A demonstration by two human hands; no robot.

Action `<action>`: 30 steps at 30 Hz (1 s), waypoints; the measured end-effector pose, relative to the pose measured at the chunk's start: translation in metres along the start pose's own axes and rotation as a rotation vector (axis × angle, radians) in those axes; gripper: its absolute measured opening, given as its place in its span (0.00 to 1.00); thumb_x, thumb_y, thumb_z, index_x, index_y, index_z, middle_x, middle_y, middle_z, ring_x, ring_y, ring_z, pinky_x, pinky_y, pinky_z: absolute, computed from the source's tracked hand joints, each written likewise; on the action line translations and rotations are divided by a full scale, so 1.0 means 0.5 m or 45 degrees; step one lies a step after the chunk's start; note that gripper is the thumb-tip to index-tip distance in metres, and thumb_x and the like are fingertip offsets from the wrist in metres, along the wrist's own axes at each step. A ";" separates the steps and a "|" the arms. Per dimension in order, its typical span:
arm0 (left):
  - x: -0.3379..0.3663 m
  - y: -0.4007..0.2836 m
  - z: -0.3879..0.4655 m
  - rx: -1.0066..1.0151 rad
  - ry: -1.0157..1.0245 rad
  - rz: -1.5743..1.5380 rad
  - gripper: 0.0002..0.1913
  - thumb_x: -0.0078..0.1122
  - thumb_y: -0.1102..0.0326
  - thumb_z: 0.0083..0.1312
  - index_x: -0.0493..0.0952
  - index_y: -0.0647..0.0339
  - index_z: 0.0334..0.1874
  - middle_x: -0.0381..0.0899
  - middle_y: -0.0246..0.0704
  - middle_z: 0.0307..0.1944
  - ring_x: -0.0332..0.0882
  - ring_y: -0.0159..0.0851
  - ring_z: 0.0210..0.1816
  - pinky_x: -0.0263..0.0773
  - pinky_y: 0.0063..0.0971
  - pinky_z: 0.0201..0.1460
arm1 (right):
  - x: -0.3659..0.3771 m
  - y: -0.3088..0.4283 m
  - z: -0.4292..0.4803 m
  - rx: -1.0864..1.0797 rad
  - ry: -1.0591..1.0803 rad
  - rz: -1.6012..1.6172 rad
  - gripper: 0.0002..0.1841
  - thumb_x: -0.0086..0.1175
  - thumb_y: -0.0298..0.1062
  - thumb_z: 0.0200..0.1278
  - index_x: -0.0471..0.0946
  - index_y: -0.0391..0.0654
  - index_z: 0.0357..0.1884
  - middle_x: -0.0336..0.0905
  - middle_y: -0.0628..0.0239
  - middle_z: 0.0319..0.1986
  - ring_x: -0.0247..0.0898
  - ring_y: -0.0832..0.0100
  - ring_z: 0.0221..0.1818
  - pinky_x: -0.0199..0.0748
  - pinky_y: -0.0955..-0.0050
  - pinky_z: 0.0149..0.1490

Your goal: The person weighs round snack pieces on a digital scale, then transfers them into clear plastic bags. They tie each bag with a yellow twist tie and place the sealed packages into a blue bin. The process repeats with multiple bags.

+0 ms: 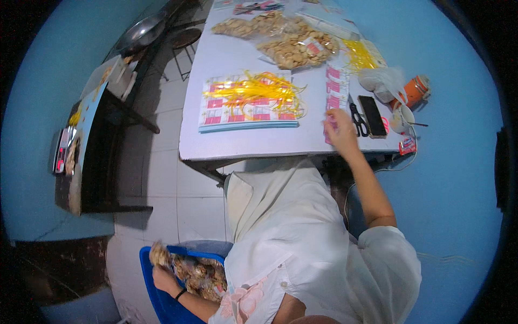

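Observation:
My left hand [164,279] grips a small clear bag of light-brown pieces [159,255], perhaps biscuits, above the far left corner of a blue plastic bin [147,275]. Similar filled bags [200,273] lie inside that bin, beside my body. On the white table, my right hand [343,131] is over the near end of a strip of pink-and-white printed labels [336,85]. Its fingers are bent onto the labels; blur hides whether one is pinched. Left of it, yellow ribbon ties [255,93] lie across a stack of printed label sheets [212,120].
Black-handled scissors [358,121], a dark phone [372,115] and an orange-filled jar [412,93] stand to the right. Large clear bags of pieces [299,48] lie farther back, near more yellow ties [359,54]. A side table [95,121] holds a digital scale [61,156].

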State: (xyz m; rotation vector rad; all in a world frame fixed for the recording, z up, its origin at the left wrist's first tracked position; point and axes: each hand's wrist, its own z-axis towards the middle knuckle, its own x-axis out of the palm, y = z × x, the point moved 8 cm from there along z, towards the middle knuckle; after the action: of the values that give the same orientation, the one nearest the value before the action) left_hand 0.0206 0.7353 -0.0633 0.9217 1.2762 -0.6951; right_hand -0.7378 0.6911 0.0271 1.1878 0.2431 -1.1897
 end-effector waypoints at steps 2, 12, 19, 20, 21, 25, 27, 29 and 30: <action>0.065 0.037 0.000 -0.030 -0.097 -0.082 0.09 0.54 0.65 0.69 0.82 0.59 0.40 0.86 0.39 0.41 0.83 0.48 0.42 0.78 0.41 0.39 | -0.092 -0.086 0.021 0.067 -0.227 -0.411 0.21 0.64 0.38 0.59 0.75 0.39 0.51 0.75 0.51 0.48 0.71 0.50 0.53 0.69 0.56 0.59; 0.122 -0.161 0.070 0.323 0.103 -0.219 0.08 0.65 0.66 0.62 0.78 0.58 0.40 0.80 0.40 0.43 0.79 0.51 0.46 0.75 0.44 0.44 | -0.189 -0.350 0.005 0.967 -0.102 -0.797 0.47 0.69 0.69 0.43 0.74 0.34 0.53 0.73 0.46 0.54 0.66 0.47 0.62 0.68 0.50 0.62; -0.184 -0.574 0.108 0.986 -0.365 -1.047 0.07 0.64 0.73 0.63 0.76 0.63 0.41 0.79 0.39 0.43 0.77 0.50 0.48 0.73 0.40 0.49 | -0.186 -0.363 0.014 0.937 -0.158 -0.748 0.48 0.71 0.68 0.39 0.74 0.34 0.53 0.73 0.46 0.51 0.69 0.48 0.59 0.69 0.54 0.61; -0.204 -0.620 0.112 0.990 -0.336 -1.149 0.08 0.64 0.73 0.63 0.76 0.63 0.43 0.79 0.39 0.45 0.77 0.49 0.49 0.73 0.38 0.50 | -0.185 -0.364 0.013 0.932 -0.167 -0.718 0.48 0.71 0.68 0.39 0.73 0.36 0.54 0.73 0.46 0.51 0.69 0.48 0.59 0.69 0.53 0.60; -0.228 -0.662 0.114 1.034 -0.339 -1.281 0.09 0.64 0.74 0.63 0.77 0.63 0.45 0.79 0.40 0.47 0.77 0.48 0.50 0.73 0.37 0.52 | -0.186 -0.365 0.011 0.940 -0.169 -0.715 0.48 0.71 0.68 0.40 0.72 0.38 0.56 0.72 0.47 0.51 0.69 0.48 0.58 0.70 0.53 0.60; -0.279 -0.810 0.122 1.148 -0.496 -1.418 0.11 0.63 0.70 0.66 0.76 0.64 0.48 0.77 0.43 0.52 0.74 0.49 0.55 0.70 0.38 0.57 | -0.188 -0.368 0.008 0.963 -0.152 -0.696 0.48 0.72 0.67 0.39 0.71 0.42 0.58 0.71 0.47 0.51 0.70 0.48 0.58 0.70 0.52 0.59; -0.270 -0.852 0.121 1.083 -0.539 -1.387 0.14 0.63 0.68 0.66 0.75 0.64 0.52 0.76 0.44 0.53 0.73 0.50 0.57 0.67 0.39 0.61 | -0.189 -0.366 0.011 0.920 -0.165 -0.673 0.46 0.72 0.65 0.40 0.73 0.42 0.56 0.71 0.49 0.49 0.70 0.49 0.56 0.71 0.54 0.57; -0.239 -0.879 0.132 0.910 -0.435 -1.290 0.18 0.64 0.66 0.65 0.73 0.63 0.55 0.75 0.44 0.56 0.71 0.51 0.60 0.63 0.43 0.65 | -0.193 -0.362 0.015 0.859 -0.201 -0.712 0.43 0.73 0.64 0.40 0.75 0.41 0.54 0.73 0.50 0.48 0.71 0.49 0.55 0.71 0.55 0.56; -0.236 -0.880 0.132 0.874 -0.479 -1.262 0.21 0.63 0.65 0.66 0.72 0.63 0.59 0.74 0.44 0.57 0.69 0.52 0.61 0.63 0.44 0.65 | -0.192 -0.362 0.017 0.835 -0.202 -0.724 0.42 0.73 0.63 0.41 0.74 0.40 0.53 0.72 0.51 0.48 0.71 0.50 0.54 0.71 0.55 0.56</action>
State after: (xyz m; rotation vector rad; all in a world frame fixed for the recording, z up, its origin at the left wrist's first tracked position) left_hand -0.3453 0.4587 -0.0264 0.5756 1.1094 -2.0718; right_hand -0.9280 0.7592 -0.0077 1.6360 0.0642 -1.9477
